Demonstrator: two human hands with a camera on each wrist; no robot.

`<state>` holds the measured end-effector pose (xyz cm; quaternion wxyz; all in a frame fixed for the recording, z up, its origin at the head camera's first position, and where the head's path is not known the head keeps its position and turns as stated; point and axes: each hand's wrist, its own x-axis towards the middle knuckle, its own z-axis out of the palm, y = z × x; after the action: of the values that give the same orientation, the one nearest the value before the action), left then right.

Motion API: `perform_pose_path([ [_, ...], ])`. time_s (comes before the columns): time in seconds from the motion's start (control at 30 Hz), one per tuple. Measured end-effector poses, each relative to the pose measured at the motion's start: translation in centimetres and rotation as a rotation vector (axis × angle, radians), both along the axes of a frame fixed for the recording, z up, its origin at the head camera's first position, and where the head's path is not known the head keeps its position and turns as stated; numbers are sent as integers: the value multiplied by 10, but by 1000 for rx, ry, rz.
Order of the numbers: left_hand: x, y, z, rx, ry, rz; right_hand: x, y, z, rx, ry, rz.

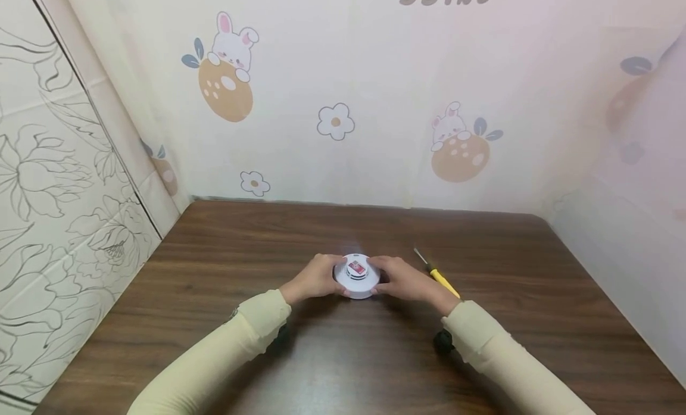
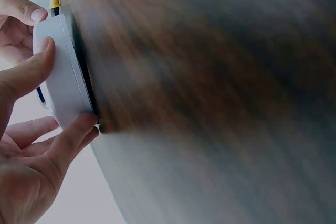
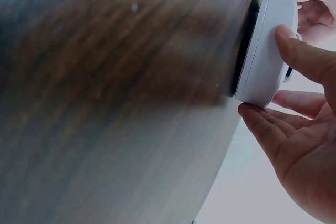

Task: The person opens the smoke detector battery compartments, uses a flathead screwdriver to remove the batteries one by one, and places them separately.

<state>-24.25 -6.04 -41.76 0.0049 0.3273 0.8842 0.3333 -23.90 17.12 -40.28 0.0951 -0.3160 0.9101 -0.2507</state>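
A round white smoke detector [image 1: 360,293] with a red label on its raised, slotted top is at the middle of the table. From its left side, my left hand [image 1: 320,276] grips the rim, thumb toward me and fingers around the far side. My right hand [image 1: 401,278] grips the opposite side in the same way. In the left wrist view the white side wall [image 2: 65,77] shows between thumb and fingertips, with the base close over the tabletop. The right wrist view has the detector [image 3: 268,51] edge-on, a thumb pressed against its wall.
A screwdriver [image 1: 442,281] with a yellow handle lies right of the detector, its handle end partly behind my right wrist. The dark wood table [image 1: 354,355] reaches back to a wall covering [image 1: 375,75] printed with rabbits and flowers. Patterned cloth [image 1: 59,183] borders the left side.
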Motion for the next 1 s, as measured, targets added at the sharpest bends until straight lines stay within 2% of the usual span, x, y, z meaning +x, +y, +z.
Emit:
perform_pose_path([
  [0.43,0,-7,5,-16,-67,3,3,2,2,-61,-14,-20],
  [0.7,2,-14,8,37,-106,15,4,2,1,-138,-27,-62],
  [0.87,4,-17,9,68,-102,18,7,4,1,-202,-63,-91],
  [1.0,6,-16,9,102,-132,17,11,7,5,-261,-136,-124],
])
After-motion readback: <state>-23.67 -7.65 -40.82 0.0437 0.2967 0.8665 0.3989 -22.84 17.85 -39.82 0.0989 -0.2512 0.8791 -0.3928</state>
